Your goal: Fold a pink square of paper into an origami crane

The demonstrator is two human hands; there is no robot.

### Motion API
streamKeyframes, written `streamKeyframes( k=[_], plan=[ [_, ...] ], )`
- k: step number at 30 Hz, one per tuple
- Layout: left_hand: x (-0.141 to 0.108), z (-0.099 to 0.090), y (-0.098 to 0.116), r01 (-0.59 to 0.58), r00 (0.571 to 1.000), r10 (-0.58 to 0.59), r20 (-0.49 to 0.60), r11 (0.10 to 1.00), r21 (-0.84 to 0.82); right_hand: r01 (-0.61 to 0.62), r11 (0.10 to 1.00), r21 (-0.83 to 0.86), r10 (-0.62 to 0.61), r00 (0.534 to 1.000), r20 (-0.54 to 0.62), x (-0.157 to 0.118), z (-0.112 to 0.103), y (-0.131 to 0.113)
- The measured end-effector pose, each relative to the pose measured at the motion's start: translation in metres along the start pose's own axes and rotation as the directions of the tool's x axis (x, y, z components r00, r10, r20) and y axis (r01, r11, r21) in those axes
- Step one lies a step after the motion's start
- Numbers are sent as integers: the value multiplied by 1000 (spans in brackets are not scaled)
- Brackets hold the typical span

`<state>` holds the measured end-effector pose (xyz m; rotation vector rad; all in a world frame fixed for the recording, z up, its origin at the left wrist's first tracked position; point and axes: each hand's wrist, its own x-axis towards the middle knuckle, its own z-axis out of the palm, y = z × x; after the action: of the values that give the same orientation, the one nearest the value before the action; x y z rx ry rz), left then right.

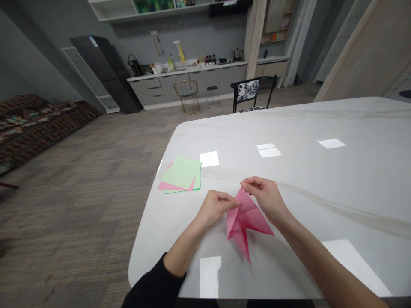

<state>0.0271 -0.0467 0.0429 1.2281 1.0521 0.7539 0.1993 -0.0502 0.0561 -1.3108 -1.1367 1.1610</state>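
A pink sheet of origami paper (pixel 245 214), creased and partly folded, is held just above the white table near its front edge. Its lower flaps spread apart into several points. My left hand (pixel 216 207) pinches the paper's upper left edge, with the thumb lying on its face. At the top corner, my right hand (pixel 265 194) grips the tip between thumb and fingers. Left of my hands lies a loose stack of green and pink paper sheets (pixel 181 173).
The glossy white table (pixel 305 171) has a rounded left edge, with light reflections on its top. A black-framed chair (pixel 248 92) stands at its far side. Farther back are a gold wire chair (pixel 187 94), a kitchen counter (pixel 160 87) and a dark fridge (pixel 107 72).
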Motion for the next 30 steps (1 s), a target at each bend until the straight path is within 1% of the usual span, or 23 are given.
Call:
streamKeyframes(
  k=[2,4,7,9,11,14,18,20,24,27,30],
  plan=[
    [1,0,0,-11,1000,11,-6,1000,-14,48,999,-25,-48,999,-10,1,-1,-1],
    [1,0,0,-12,1000,12,-13,999,-44,64,996,-65,-60,997,57,-1,-1,-3],
    [1,0,0,0,1000,-1,-21,997,-82,44,992,-120,-20,981,193,-7,2,-9],
    [1,0,0,-3,1000,0,-25,996,-84,25,989,-146,11,970,242,-11,4,-10],
    [0,0,0,-13,1000,11,-23,997,-76,19,987,-157,22,966,258,-13,5,-10],
    [-1,-1,-1,-17,1000,17,4,998,-58,17,991,-133,15,973,231,-12,5,-8],
    [-1,-2,-1,-10,1000,10,19,1000,-25,25,996,-89,-13,991,131,-7,4,-5],
    [0,-2,-2,-6,1000,7,18,999,-47,35,995,-89,-27,995,95,-6,4,-4],
    [-1,-2,0,13,1000,-10,29,994,-109,57,995,-87,-52,996,66,-7,5,-1],
    [-1,-1,2,25,999,-20,39,992,-124,71,994,-78,-66,996,60,-7,5,0],
    [-1,-1,2,34,998,-27,53,991,-131,93,992,-84,-92,996,12,-5,2,-2]
  ],
)
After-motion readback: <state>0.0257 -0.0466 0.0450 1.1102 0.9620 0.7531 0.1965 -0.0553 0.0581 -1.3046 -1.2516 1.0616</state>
